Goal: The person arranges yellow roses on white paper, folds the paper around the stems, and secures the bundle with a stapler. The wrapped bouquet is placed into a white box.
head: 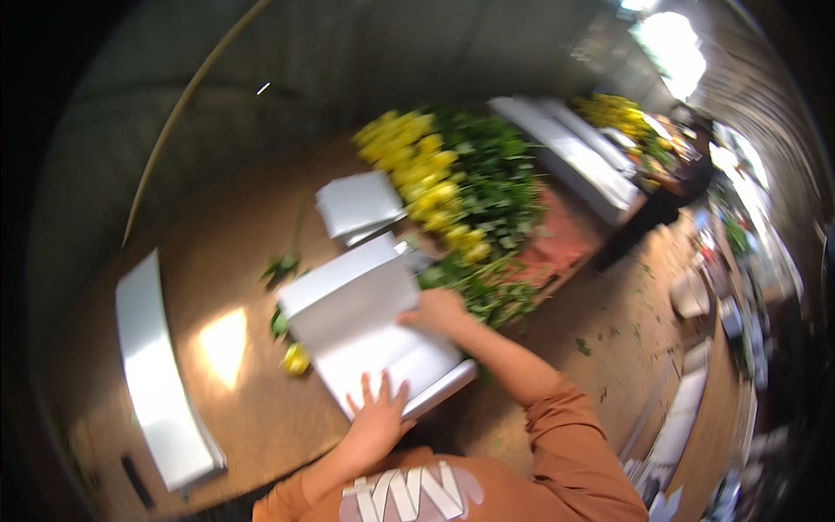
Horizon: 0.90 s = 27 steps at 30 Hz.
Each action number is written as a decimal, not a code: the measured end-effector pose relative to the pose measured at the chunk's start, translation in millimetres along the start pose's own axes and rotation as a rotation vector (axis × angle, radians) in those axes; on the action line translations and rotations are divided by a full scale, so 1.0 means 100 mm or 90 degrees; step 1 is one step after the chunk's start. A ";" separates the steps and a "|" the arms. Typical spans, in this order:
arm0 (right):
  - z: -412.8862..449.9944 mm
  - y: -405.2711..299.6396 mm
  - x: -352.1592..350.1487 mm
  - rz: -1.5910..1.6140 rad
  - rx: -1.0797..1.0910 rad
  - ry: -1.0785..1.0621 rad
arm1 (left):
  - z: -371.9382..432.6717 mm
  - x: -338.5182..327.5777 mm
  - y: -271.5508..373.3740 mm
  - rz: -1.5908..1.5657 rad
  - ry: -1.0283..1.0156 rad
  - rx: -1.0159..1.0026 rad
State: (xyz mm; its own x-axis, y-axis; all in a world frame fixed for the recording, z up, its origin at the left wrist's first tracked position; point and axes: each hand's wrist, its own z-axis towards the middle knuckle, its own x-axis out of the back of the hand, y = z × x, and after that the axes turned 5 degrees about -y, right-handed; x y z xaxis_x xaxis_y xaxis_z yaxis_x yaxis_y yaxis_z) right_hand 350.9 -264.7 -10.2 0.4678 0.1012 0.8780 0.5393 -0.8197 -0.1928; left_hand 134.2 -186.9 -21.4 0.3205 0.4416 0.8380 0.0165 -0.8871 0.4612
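Note:
In front of me lies a folded white cardboard sheet (pixel 378 326), with its far panel and near edge bent up. My left hand (pixel 381 411) rests on its near edge, fingers spread. At the right edge, my right hand (pixel 440 313) grips the cardboard, the thumb inside and the other fingers mostly hidden. A single yellow rose (pixel 296 359) sticks out from beside the cardboard's left edge. Beyond the right hand lies a large heap of yellow roses (pixel 424 176), with their green leaves (pixel 483 176) and stems pointing right. The picture is partly blurred.
A wooden table (pixel 261 417) carries a small stack of white sheets (pixel 360 205) and a long stack of white card (pixel 163 385). Farther right are long white boxes (pixel 580 156), a person in dark clothes (pixel 685 176) and more yellow flowers (pixel 610 114). Leaf scraps litter the floor (pixel 607 352).

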 end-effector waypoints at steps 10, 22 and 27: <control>0.73 0.71 1.03 0.153 0.130 0.040 | -0.04 -0.02 0.09 0.005 -0.024 0.064; 2.39 2.32 0.94 -0.088 0.154 0.299 | 0.01 0.21 0.28 -0.017 0.015 0.164; 2.34 2.48 1.52 -0.138 0.140 0.399 | 0.05 0.21 0.32 0.001 -0.017 0.185</control>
State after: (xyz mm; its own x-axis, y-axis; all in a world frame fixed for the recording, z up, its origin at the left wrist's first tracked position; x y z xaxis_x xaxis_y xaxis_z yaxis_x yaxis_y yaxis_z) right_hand 719.9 -321.0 -27.4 -0.1229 -0.1485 0.9812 0.7346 -0.6784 -0.0107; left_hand 146.2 -206.7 9.0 0.3455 0.4399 0.8289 0.2850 -0.8908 0.3539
